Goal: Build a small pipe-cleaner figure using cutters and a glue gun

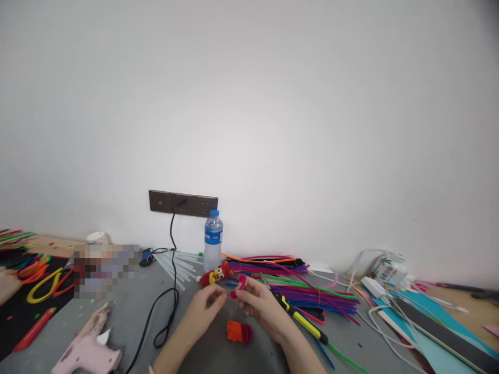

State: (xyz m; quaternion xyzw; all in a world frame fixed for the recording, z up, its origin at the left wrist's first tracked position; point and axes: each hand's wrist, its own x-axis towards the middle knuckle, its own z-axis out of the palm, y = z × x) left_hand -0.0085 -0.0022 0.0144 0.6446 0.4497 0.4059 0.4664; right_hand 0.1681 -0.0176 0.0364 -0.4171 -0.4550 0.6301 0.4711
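My right hand (263,309) pinches a short, bent magenta pipe cleaner (242,282) between thumb and forefinger. Close by on its left, my left hand (205,311) has its fingertips pressed together; anything between them is too small to make out. Behind the hands lies a red and yellow figure with googly eyes (216,275). On the grey table just below my fingers is an orange and dark-magenta fuzzy piece (237,331). A yellow-and-black handled tool (307,324) rests right of my right hand.
A water bottle (213,244) stands behind, near glue sticks (177,267) and a black cord (171,296). Pipe cleaner bundles (319,296) lie at right, beside white cables and a phone-like dark slab (444,335). A pink glue gun (89,345) and another person's hand (8,284) are left.
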